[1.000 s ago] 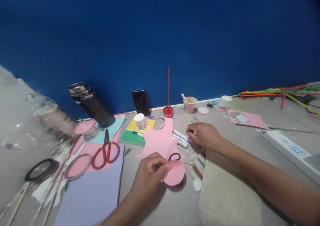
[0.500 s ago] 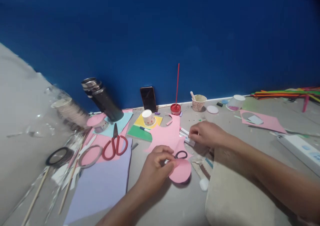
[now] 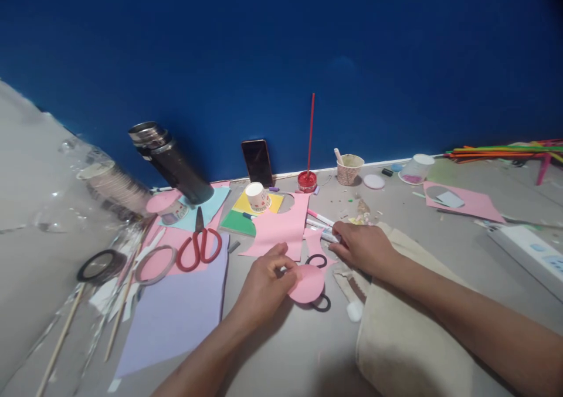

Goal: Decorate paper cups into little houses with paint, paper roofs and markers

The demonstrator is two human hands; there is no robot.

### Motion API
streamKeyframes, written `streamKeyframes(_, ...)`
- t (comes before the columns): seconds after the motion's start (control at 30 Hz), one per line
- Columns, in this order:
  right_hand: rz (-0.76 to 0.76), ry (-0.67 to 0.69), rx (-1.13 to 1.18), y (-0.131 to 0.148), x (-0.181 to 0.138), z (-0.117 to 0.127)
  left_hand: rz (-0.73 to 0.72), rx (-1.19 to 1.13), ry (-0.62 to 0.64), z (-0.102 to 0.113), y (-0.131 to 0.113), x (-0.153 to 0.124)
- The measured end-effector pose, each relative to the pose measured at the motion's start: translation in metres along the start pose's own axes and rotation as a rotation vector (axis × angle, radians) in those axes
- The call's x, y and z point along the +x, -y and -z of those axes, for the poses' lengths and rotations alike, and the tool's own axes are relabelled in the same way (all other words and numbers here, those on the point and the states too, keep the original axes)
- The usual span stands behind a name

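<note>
The left hand [image 3: 268, 282] pinches a flat, round pink paper disc [image 3: 308, 284] by its left edge, thumb on top. The disc is low over the grey tabletop [image 3: 281, 365], between the two hands and just on the near side of a large pink paper sheet with curved cut-outs [image 3: 281, 233]. Two black loop handles [image 3: 328, 304] show past it, one at its far edge and one at its near right edge.

The right hand [image 3: 363, 247] is bent down at the ends of some slim white markers [image 3: 323, 234], fingers curled; whether it grasps one, I cannot tell. Its wrist lies over a beige cloth [image 3: 409, 338].

Left of the left hand, scissors with red handles [image 3: 203, 245] rest at the far end of a lavender sheet [image 3: 176, 321], beside a pale ring of tape [image 3: 139, 274]. Beyond the pink sheet, an upturned white paper cup [image 3: 257, 197] sits on a yellow sheet [image 3: 275, 203], next to a green sheet [image 3: 237, 223]. A dark phone [image 3: 257, 162] leans against the blue wall [image 3: 281, 51], between a black metal flask [image 3: 178, 168] and a small red pot [image 3: 307, 182] with a thin red stick [image 3: 311, 133] standing in it.
</note>
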State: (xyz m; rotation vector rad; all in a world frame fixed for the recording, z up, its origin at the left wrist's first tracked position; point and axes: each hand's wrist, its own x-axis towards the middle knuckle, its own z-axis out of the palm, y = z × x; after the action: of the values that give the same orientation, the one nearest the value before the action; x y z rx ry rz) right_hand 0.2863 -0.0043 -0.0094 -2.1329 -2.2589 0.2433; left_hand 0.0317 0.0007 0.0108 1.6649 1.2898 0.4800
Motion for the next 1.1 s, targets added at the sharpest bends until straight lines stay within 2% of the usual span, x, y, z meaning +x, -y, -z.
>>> streamKeyframes(0.13, -0.007, -0.008, -0.001, -0.001, 0.002, -0.003, 0.008, 0.005, -0.015, 0.005, 0.002, 0.002)
streamKeyframes(0.3, -0.030, -0.046, 0.021, -0.004, 0.003, 0.002, -0.072, -0.069, -0.074, 0.005, 0.002, 0.004)
streamKeyframes(0.37, -0.035, -0.124, 0.145, -0.008, 0.003, 0.008, -0.099, -0.127, -0.064, 0.005, -0.001, 0.002)
streamKeyframes(0.47, -0.004, -0.223, 0.493, -0.012, 0.000, 0.018, -0.157, -0.208, -0.024, 0.005, -0.007, -0.003)
streamKeyframes(0.57, 0.043, -0.268, 0.710, -0.009, -0.005, 0.022, -0.271, -0.218, -0.057, 0.005, -0.009, -0.008)
streamKeyframes(0.63, 0.071, -0.236, 0.819, -0.003, -0.010, 0.021, -0.348, -0.200, -0.065, 0.006, -0.009, -0.009)
streamKeyframes(0.8, 0.001, 0.031, 1.258, 0.014, -0.020, 0.015, -0.384, -0.194, 0.009, 0.007, -0.010, -0.010)
streamKeyframes(0.93, -0.059, 0.044, 1.428, 0.024, -0.024, 0.014, -0.361, -0.183, 0.040, 0.002, -0.009, -0.008)
streamKeyframes(1.1, -0.002, 0.024, 1.422, 0.024, -0.024, 0.011, -0.302, -0.152, 0.132, -0.006, -0.002, -0.007)
